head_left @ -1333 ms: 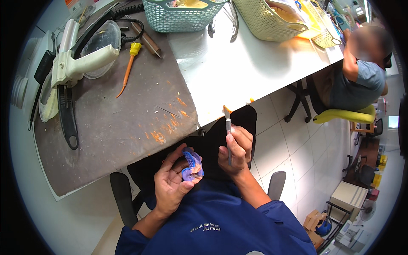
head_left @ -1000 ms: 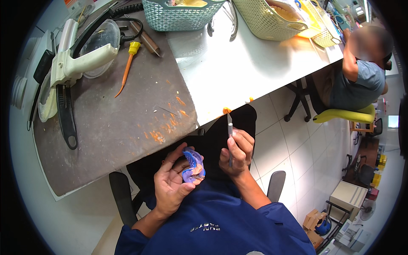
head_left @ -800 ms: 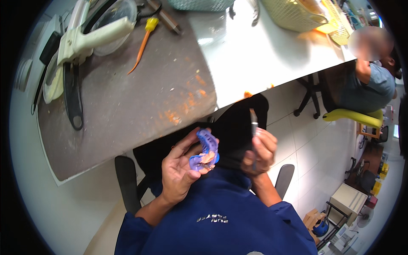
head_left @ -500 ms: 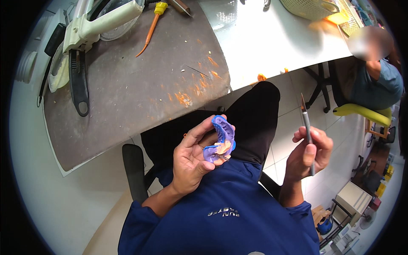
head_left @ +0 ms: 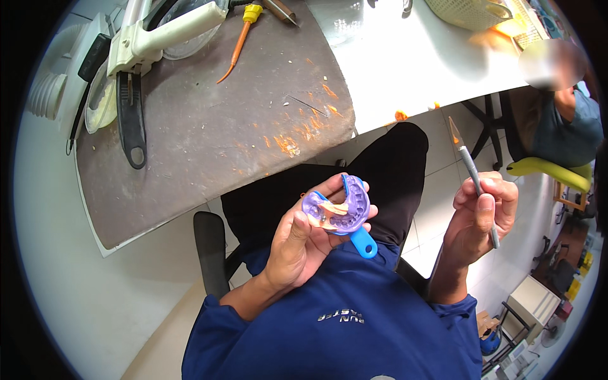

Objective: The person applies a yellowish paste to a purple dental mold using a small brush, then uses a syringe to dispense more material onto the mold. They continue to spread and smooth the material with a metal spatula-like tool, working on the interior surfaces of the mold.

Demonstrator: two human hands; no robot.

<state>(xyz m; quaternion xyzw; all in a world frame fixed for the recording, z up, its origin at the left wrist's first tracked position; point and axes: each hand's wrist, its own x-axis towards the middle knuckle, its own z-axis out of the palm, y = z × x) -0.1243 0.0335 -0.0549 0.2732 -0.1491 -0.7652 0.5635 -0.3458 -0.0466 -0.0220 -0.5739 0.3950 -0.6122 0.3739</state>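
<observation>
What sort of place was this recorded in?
Probably a dental laboratory or similar workshop. The left hand holds a blue tray of purple material with tooth-shaped hollows, the right hand a slim bladed tool; a yellow-and-orange nozzle tip lies on the scraped grey work surface.

Mid-frame: left hand (head_left: 301, 237) fingers partly hidden behind purple-lined tray (head_left: 360, 204); material in gap beside metal bit too small to tell.
Right of center: short stretch of knife (head_left: 470, 163) handle covered by right hand (head_left: 482, 212) thumb and fingers.
Upper left: white gun (head_left: 180, 30) cut by top edge, covers part of clear bowl (head_left: 190, 45).
Top: brown-handled tool (head_left: 277, 9), yellowish basket (head_left: 465, 12) cut off.
Right: co-worker's head (head_left: 552, 65) blurred.
Mat crumbs (head_left: 286, 103) too small to identify.
Bottom: blue shirt (head_left: 335, 345) cropped.
</observation>
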